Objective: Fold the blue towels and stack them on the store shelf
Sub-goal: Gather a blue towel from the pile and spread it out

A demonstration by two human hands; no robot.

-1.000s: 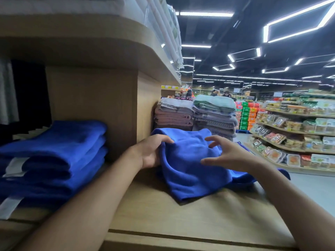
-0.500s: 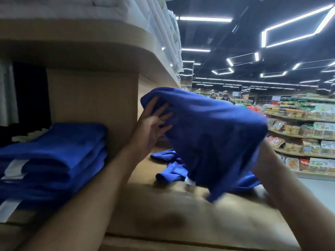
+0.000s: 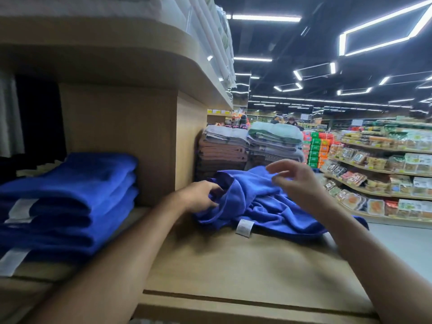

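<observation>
A loose, crumpled blue towel point(image 3: 259, 206) lies on the wooden shelf point(image 3: 233, 265), its white tag point(image 3: 244, 227) at the front edge. My left hand point(image 3: 201, 197) is at the towel's left side, thumb and fingers curled round a fold of the cloth. Just above the towel's top hovers my right hand point(image 3: 299, 181), fingers spread and relaxed, holding nothing. A stack of folded blue towels point(image 3: 70, 197) with white bands sits in the shelf bay to the left.
A wooden divider point(image 3: 121, 141) separates the folded stack from the loose towel. Piles of brown, grey and green towels point(image 3: 250, 148) stand behind it. An upper shelf point(image 3: 117, 50) overhangs. To the right run an aisle and food shelves point(image 3: 385, 178).
Half a second ago both hands held a blue towel up in the air. It now lies crumpled on the shelf, both hands have dropped, and the right hand has let go.
</observation>
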